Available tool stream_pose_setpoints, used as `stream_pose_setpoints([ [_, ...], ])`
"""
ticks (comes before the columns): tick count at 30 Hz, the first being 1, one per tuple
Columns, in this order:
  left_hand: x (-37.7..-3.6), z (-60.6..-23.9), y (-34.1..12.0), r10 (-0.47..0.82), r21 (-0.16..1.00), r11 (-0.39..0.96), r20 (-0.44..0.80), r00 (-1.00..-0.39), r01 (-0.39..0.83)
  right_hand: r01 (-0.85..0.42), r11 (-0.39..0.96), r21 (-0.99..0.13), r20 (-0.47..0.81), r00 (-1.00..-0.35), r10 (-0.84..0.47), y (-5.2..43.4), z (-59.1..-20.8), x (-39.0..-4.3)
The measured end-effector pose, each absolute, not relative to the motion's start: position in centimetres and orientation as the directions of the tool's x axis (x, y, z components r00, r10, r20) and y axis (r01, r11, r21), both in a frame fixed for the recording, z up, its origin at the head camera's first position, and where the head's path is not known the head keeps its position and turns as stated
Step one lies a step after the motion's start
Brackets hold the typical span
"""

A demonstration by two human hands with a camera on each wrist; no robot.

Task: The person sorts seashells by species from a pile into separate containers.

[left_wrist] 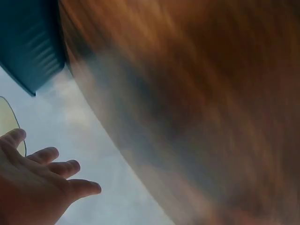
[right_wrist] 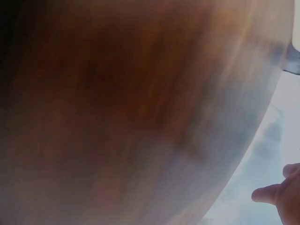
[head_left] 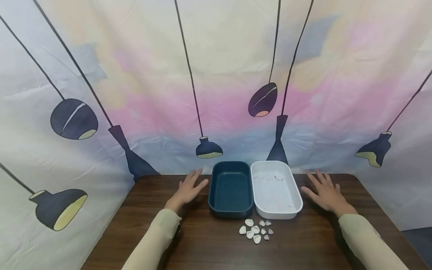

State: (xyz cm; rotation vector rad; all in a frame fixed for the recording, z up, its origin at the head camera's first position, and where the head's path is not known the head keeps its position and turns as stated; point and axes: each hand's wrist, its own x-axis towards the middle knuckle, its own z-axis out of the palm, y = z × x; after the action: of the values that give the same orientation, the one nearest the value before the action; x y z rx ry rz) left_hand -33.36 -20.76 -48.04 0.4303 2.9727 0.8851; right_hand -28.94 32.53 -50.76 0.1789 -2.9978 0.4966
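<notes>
My left hand (head_left: 187, 190) is to the left of a dark teal tray (head_left: 231, 215), fingers spread and holding nothing. In the left wrist view the fingers of this left hand (left_wrist: 33, 180) are extended, with the teal tray (left_wrist: 33, 44) above them. To the right of a white tray (head_left: 278, 215) is my right hand (head_left: 327, 193), its fingers also spread and nothing in them. Only part of the right hand (right_wrist: 288, 194) shows in the right wrist view. In front of the trays lie several white shells (head_left: 255, 229) and several smaller purplish shells (head_left: 263, 231).
The two trays stand side by side at the back of a dark wooden table (head_left: 209, 247). Small reddish marks show on the white tray's floor. Behind the table hangs a cloth backdrop (head_left: 152, 93) printed with lamps.
</notes>
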Motion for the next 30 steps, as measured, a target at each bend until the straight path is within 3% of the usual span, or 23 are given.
stream_pose_setpoints([
  [6, -33.2, -48.8, -19.6, 0.253, 0.663, 0.709, 0.080, -0.964, 0.241, -0.139, 0.925, -0.354, 0.111, -0.988, -0.106, 32.1, -50.6, -28.7],
  [14, -32.9, -49.1, -18.8, 0.294, 0.632, 0.728, 0.064, -0.954, 0.267, -0.149, 0.915, -0.374, 0.140, -0.985, -0.104, 32.0, -50.7, -28.6],
  [30, -32.8, -49.6, -18.3, 0.276, 0.783, 0.581, 0.067, -0.959, 0.222, -0.211, 0.883, -0.420, 0.215, -0.968, -0.129, 30.3, -50.1, -27.9],
])
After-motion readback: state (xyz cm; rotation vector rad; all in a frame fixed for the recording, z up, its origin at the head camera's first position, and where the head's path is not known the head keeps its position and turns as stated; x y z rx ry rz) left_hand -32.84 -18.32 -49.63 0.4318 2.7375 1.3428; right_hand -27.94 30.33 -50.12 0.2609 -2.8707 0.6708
